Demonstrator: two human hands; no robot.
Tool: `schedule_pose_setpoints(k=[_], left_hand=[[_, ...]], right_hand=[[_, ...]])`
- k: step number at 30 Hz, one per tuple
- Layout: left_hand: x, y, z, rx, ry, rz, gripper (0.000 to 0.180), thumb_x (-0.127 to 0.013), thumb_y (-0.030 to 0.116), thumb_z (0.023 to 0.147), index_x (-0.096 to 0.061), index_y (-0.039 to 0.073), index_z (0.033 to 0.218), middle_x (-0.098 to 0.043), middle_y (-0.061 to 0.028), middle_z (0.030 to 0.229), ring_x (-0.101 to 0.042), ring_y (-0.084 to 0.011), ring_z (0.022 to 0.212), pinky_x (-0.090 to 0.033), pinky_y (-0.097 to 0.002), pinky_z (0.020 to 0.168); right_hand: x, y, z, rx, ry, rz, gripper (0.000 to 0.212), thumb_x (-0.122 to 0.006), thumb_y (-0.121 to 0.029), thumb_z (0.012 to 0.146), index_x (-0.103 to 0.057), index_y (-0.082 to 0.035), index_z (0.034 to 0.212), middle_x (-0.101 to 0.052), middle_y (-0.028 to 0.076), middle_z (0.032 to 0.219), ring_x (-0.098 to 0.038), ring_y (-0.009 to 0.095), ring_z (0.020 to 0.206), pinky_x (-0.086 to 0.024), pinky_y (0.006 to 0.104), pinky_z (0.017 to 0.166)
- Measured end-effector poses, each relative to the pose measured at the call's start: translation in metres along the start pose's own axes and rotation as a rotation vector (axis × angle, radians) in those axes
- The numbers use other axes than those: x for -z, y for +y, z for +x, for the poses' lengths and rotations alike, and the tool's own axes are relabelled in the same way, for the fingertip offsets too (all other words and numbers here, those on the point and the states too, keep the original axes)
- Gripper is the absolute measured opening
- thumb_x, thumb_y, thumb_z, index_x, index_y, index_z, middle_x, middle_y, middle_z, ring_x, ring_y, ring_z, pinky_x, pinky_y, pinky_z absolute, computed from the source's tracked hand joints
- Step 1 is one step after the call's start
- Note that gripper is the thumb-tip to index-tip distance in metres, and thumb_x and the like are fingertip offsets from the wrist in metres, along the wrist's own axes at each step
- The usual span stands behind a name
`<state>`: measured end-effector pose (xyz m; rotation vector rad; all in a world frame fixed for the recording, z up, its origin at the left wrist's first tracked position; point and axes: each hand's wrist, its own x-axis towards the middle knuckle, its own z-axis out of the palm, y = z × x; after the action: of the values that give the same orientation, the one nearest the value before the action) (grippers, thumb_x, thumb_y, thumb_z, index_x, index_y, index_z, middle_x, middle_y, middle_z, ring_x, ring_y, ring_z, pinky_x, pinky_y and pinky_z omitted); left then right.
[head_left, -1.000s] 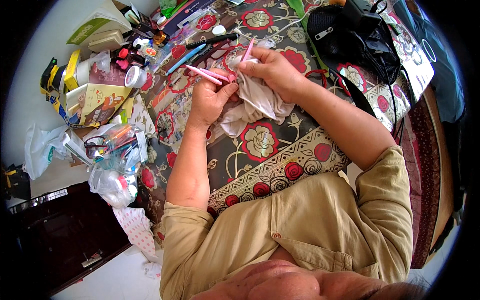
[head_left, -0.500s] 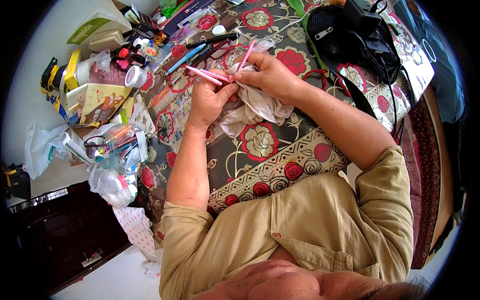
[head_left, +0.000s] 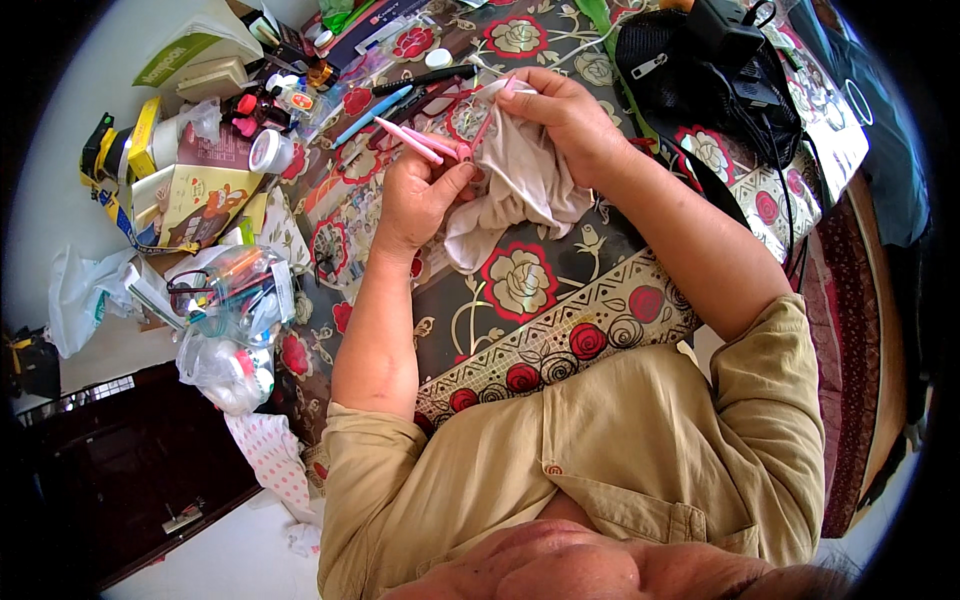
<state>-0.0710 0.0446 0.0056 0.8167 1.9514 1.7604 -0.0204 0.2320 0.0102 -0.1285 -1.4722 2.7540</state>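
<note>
My left hand [head_left: 424, 196] is closed around slim pink sticks [head_left: 408, 138], pen-like in shape, whose pale tips point up and left. Their exact kind is unclear. A crumpled off-white cloth [head_left: 525, 170] hangs between my hands over the table. Thumb and fingers of my right hand [head_left: 572, 122] pinch its upper edge, where a bit of pink shows at the fingertips. Another pink strip runs from my left fingers up along the cloth and is partly covered by it.
Beyond my hands lie a blue pen [head_left: 372, 116], a black pen [head_left: 425, 80] and a white cap [head_left: 438, 59]. Bottles, boxes and a clear bag of small items [head_left: 240, 295] crowd the left side. A black mesh bag [head_left: 700, 80] sits at the far right on the flowered tablecloth [head_left: 520, 280].
My right hand has moved up and right, drawing the cloth upward and spreading it out. The pink stick upright near it is now mostly covered. My left hand stays nearly in place.
</note>
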Motion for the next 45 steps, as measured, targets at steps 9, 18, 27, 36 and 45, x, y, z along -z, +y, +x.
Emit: schedule_pose_setpoints(k=[9,18,27,36,45], left_hand=[[0.004,-0.007,0.001,-0.003,-0.018,-0.008,0.014,-0.061,0.005,0.08,-0.053,0.002,0.091,-0.059,-0.0044,0.074,-0.057,-0.0093,0.06,-0.048,-0.0213,0.054],[0.004,-0.007,0.001,0.016,-0.038,-0.005,0.015,-0.062,0.007,0.081,-0.052,0.002,0.09,-0.058,-0.0028,0.072,-0.055,-0.0087,0.058,-0.046,-0.021,0.053],[0.006,-0.006,0.002,0.087,-0.086,-0.166,0.016,-0.059,0.013,0.084,-0.051,0.002,0.093,-0.059,-0.0044,0.073,-0.056,-0.01,0.057,-0.046,-0.0213,0.052],[0.008,0.005,-0.003,0.192,-0.114,-0.351,0.025,-0.057,0.023,0.084,-0.051,0.002,0.096,-0.058,-0.0088,0.071,-0.056,-0.0136,0.057,-0.047,-0.0227,0.05],[0.012,0.005,-0.003,0.171,-0.198,-0.405,0.025,-0.057,0.024,0.084,-0.051,0.002,0.093,-0.057,-0.0085,0.071,-0.057,-0.0137,0.059,-0.047,-0.0226,0.049]], right_hand=[[-0.003,0.005,0.0,-0.013,0.012,0.04,0.02,-0.057,-0.017,0.085,-0.055,-0.003,0.1,-0.061,0.004,0.083,-0.06,0.011,0.072,-0.05,0.0249,0.064],[-0.007,0.024,-0.003,-0.039,-0.147,-0.165,0.019,-0.059,-0.015,0.084,-0.058,-0.002,0.097,-0.062,0.004,0.085,-0.058,0.007,0.072,-0.048,0.022,0.064],[-0.009,0.021,-0.004,0.029,-0.101,-0.19,0.018,-0.058,-0.014,0.085,-0.058,0.0,0.097,-0.062,0.006,0.079,-0.058,0.012,0.066,-0.048,0.0244,0.058],[-0.003,0.002,-0.003,0.059,-0.108,-0.095,0.024,-0.059,-0.016,0.084,-0.054,-0.002,0.103,-0.061,0.005,0.088,-0.06,0.011,0.079,-0.049,0.0243,0.07],[-0.003,0.003,-0.002,0.024,-0.116,0.079,0.021,-0.058,-0.015,0.085,-0.055,-0.002,0.102,-0.061,0.005,0.089,-0.059,0.011,0.079,-0.049,0.0257,0.073]])
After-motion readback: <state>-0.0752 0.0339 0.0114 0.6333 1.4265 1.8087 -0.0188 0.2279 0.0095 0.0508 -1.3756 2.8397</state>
